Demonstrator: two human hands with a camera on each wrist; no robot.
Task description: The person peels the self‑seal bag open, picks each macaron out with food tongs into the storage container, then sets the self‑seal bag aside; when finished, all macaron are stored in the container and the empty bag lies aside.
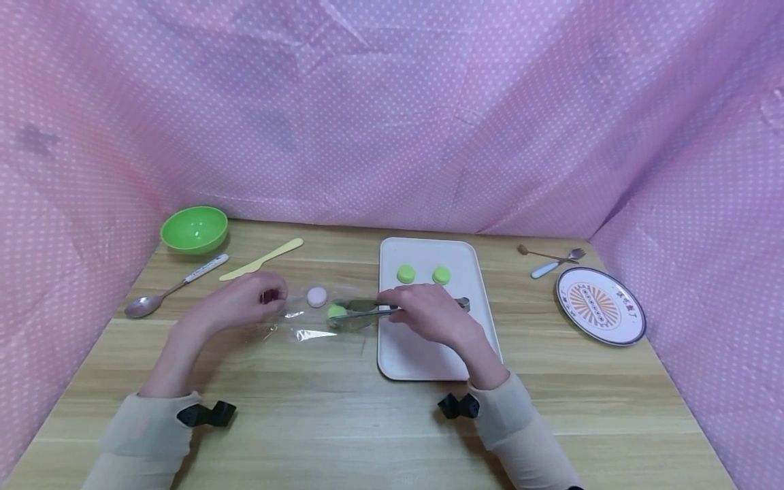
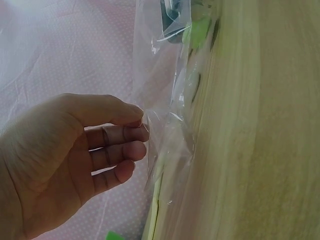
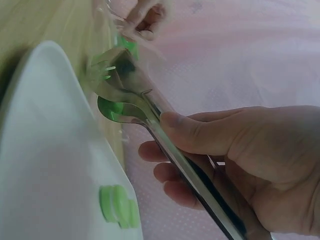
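My left hand [image 1: 245, 299] pinches the end of a clear plastic bag [image 2: 162, 80] between thumb and fingers. Metal serving tongs [image 3: 192, 180] are gripped in my right hand [image 1: 431, 313], which is above the white tray [image 1: 419, 354]. Their tips reach left to the bag's mouth. A green macaron [image 1: 336, 313] is at the tips, seen partly through the film. Close by, a pink macaron [image 1: 316, 297] shows in the bag area. On the tray lie two more green macarons, a left one [image 1: 405, 273] and a right one [image 1: 441, 275].
At the back left stand a green bowl [image 1: 194, 231], a spoon [image 1: 147, 305] and a yellow knife [image 1: 263, 259]. To the right are a patterned plate [image 1: 621, 320], a fork [image 1: 544, 270] and a small wooden spoon [image 1: 523, 250]. Pink dotted cloth [image 1: 392, 136] hangs behind.
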